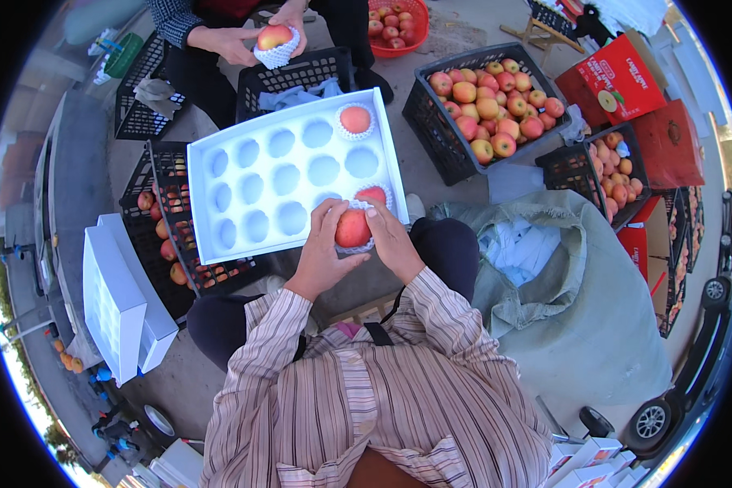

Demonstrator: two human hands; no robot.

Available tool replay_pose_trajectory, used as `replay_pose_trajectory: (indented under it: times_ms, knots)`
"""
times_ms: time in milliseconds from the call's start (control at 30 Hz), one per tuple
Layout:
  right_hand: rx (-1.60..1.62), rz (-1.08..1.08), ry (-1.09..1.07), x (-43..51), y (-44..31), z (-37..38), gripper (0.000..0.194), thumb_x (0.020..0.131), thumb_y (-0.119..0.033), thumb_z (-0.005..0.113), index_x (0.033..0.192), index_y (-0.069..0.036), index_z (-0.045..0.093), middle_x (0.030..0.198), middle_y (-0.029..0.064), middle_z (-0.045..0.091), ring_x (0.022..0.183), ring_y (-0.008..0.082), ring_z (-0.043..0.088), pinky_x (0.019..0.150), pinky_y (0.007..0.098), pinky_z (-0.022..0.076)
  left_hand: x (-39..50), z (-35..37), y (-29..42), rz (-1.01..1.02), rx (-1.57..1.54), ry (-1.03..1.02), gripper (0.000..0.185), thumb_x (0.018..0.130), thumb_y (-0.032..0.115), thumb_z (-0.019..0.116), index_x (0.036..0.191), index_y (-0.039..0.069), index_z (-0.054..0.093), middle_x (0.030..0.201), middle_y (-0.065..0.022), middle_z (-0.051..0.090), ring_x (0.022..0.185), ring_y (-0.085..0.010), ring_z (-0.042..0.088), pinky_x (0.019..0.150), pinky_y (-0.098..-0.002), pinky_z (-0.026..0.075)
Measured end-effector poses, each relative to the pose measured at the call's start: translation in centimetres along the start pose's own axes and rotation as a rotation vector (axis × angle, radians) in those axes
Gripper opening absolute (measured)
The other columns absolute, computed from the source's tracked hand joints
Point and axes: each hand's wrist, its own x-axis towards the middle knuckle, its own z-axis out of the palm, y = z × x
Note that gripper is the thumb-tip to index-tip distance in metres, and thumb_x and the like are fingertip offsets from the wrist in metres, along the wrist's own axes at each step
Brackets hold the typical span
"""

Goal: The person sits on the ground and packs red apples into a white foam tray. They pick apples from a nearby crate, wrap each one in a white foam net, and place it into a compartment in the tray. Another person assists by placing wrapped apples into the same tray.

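Between my left hand and my right hand is a red apple in a white foam net sleeve. Both hands grip it above the near edge of a white box with a foam insert of round wells. A netted apple sits in the box just beyond my fingers. At the far right corner, another netted apple rests in its well. The other visible wells hold nothing; my hands partly hide the near right part of the insert.
A co-worker's hands hold a netted apple across from me. Black crates of apples stand right and left. An open woven sack is at my right, white boxes at my left, red cartons farther right.
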Motion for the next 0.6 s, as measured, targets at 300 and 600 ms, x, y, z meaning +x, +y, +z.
replay_pose_trajectory:
  times_ms: [300,600]
  knots:
    - [0.077,0.051,-0.022,0.7,0.3,-0.4,0.051,0.107,-0.038,0.034,0.135,0.002,0.050,0.131,0.0168,0.056,0.123,0.0241,0.051,0.106,0.0318,0.0366,1.6,0.1,-3.8,-0.098,-0.568,-0.175,0.089,0.071,0.035,0.087,0.140,0.007,0.038,0.139,-0.0135,0.039,0.133,-0.0274,0.040,0.111,-0.0369,0.034]
    - [0.120,0.094,0.003,1.4,0.7,0.5,0.047,0.108,-0.034,0.028,0.134,-0.002,0.050,0.134,0.0122,0.052,0.128,0.0223,0.046,0.109,0.0321,0.0335,2.4,-0.3,-2.8,-0.002,-0.289,-0.040,0.076,0.067,0.024,0.088,0.130,0.008,0.049,0.128,-0.0135,0.043,0.125,-0.0312,0.045,0.108,-0.0383,0.036]
